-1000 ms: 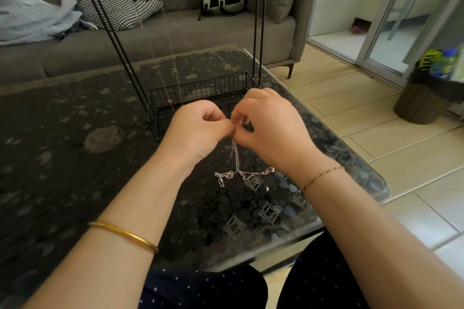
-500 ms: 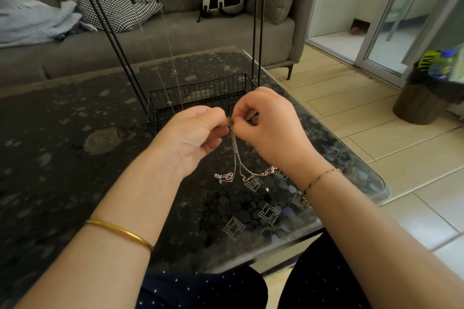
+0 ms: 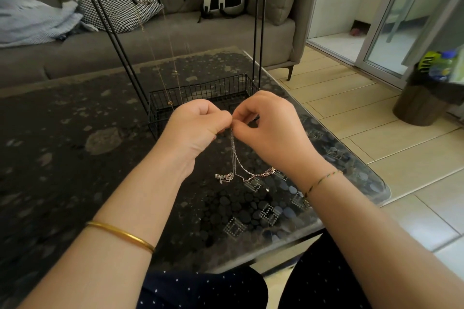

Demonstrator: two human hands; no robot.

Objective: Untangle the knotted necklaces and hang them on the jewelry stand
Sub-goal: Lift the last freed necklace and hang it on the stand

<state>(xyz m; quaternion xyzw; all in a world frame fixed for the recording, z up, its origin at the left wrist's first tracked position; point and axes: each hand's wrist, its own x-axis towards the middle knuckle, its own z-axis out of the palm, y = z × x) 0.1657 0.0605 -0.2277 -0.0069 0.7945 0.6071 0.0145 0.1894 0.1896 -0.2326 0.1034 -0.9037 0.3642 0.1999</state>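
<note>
Living room. A dark pebble-patterned glass coffee table [image 3: 75, 158] carries the jewelry stand [image 3: 200, 93], with a grey sofa [image 3: 175, 37] behind the stand.

Stand: black wire frame with a basket base. Thin gold chains [image 3: 173, 57] hang from its top rail down toward the basket.

Edges: the table's right edge passes just right of the stand and curves to a rounded corner [image 3: 381, 190] on the near side, with tiled floor [image 3: 376, 133] beyond. The tabletop extends wide to the left of the stand.

Hands: the left hand [image 3: 198, 128] and right hand [image 3: 271, 130] meet just in front of the stand's basket, raised off the glass, knuckles up and fingers curled. Both pinch one spot at the top of the knotted necklaces [image 3: 234, 155].

The chains drop from the pinch to the glass in front of the stand, where a silver pendant cluster [image 3: 224, 178] lies.

Wrists: a gold bangle [image 3: 120, 236] on the left, a thread bracelet [image 3: 324, 180] on the right.
</note>
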